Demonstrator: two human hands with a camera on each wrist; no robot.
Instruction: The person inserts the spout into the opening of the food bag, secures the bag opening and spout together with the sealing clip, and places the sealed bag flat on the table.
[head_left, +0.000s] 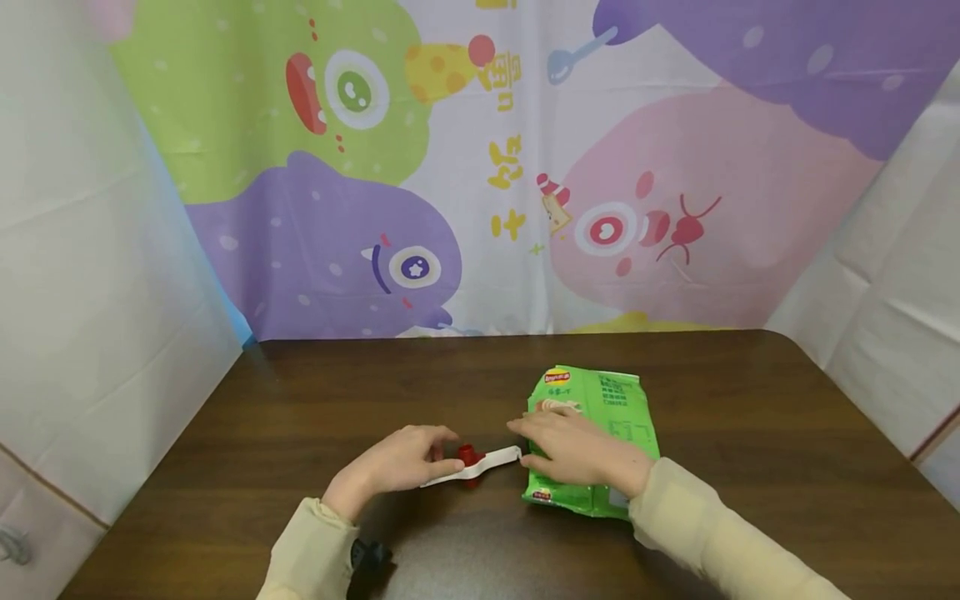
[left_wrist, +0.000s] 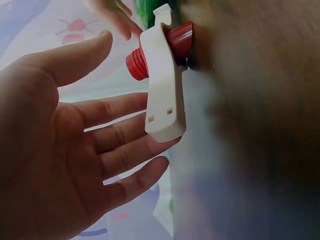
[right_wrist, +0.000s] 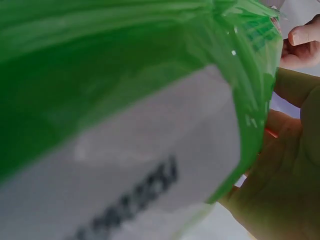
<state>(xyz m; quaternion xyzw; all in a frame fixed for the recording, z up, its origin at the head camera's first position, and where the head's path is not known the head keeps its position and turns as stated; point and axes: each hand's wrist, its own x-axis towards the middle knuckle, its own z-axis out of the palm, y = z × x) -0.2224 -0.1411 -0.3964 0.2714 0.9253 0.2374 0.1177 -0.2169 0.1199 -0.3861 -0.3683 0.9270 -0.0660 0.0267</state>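
A white bag clip point(head_left: 498, 458) with a red threaded spout point(head_left: 468, 454) lies on the table in the head view. Beside its left end is my left hand point(head_left: 401, 458). The left wrist view shows that hand's thumb apart from the clip point(left_wrist: 162, 85), with loosely extended fingers behind it; whether they touch it I cannot tell. To the right lies a green bag of chips point(head_left: 618, 408), and my right hand point(head_left: 577, 450) rests on its left part with fingers spread. In the right wrist view the bag point(right_wrist: 125, 40) hides much of the surroundings.
A dark wooden table point(head_left: 315, 392) carries everything. Behind it hangs a curtain point(head_left: 498, 292) printed with cartoon monsters, and pale fabric point(head_left: 97, 250) closes in the sides. Something small and black point(head_left: 369, 554) sits at the left sleeve.
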